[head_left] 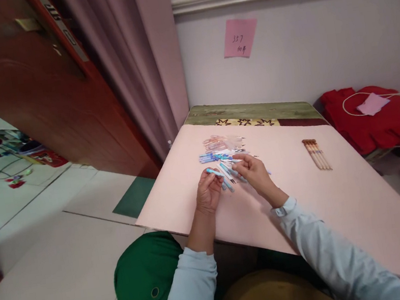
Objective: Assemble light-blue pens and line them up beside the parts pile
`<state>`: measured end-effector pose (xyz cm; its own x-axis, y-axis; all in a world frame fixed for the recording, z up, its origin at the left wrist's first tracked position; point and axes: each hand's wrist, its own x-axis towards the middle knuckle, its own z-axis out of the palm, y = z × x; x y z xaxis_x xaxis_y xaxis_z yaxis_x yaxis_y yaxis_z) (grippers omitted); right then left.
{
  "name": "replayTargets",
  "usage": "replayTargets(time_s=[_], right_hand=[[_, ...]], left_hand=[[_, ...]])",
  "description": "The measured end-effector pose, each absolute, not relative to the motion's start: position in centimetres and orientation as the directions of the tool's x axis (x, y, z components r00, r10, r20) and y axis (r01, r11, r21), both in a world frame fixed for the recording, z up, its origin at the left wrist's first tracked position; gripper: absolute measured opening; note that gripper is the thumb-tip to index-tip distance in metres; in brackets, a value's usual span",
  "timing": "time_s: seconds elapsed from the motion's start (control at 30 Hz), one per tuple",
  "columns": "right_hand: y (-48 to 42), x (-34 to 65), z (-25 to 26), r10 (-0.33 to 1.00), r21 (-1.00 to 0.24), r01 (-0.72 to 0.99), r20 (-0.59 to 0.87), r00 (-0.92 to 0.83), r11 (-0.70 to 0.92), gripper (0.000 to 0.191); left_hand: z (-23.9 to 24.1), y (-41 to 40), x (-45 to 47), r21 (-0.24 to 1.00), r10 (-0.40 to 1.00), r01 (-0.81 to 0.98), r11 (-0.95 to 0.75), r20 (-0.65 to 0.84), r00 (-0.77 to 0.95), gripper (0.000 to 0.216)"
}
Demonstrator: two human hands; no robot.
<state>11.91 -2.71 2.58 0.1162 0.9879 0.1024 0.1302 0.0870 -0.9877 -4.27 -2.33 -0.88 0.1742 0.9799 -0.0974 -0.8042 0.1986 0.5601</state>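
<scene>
My left hand (pixel 208 193) is closed in a pinch on a light blue pen part (pixel 214 172), held slantwise just above the table. To its right, my right hand (pixel 255 172) hovers over the pile with thumb and forefinger brought together; whatever sits between those fingertips is too small to make out. Around both hands lie loose pen pieces: blue barrels (pixel 206 158), thin white refills with dark tips (pixel 231 181), and a light blue piece (pixel 229 184) near my left fingers. Behind them is a heap of clear pinkish tubes (pixel 217 142).
Several beige pens with brown tops (pixel 318 155) lie side by side on the pale pink table (pixel 306 214). A red cloth (pixel 396 117) with a white cable is at the right. A green stool (pixel 147 281) stands by the front edge. A wooden door (pixel 77 97) is left.
</scene>
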Motion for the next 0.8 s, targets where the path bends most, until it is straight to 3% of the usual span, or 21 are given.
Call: replayTargets(time_s=[0.1,0.23,0.43,0.8], right_hand=[[-4.7,11.6,2.3,0.981,-0.997,-0.054,0.046,0.190,0.058,0.040],[-5.9,10.7,2.5,0.978,-0.988,-0.140,0.042,0.202,0.071,0.038],[-6.1,9.7,2.6,0.966,-0.982,-0.112,0.125,0.227,0.153,0.033],[-6.5,9.1,2.9,0.958,-0.985,-0.059,0.141,0.250,0.161,0.027]], left_hand=[[-0.8,-2.4,-4.2,0.557,0.974,-0.801,0.219,-0.084,0.208,0.017],[-0.7,-2.6,-4.3,0.556,0.968,-0.794,0.247,-0.100,0.232,0.018],[-0.7,-2.8,-4.3,0.570,0.964,-0.779,0.262,-0.116,0.239,0.020],[-0.5,-2.9,-4.3,0.543,0.952,-0.785,0.297,-0.104,0.287,0.017]])
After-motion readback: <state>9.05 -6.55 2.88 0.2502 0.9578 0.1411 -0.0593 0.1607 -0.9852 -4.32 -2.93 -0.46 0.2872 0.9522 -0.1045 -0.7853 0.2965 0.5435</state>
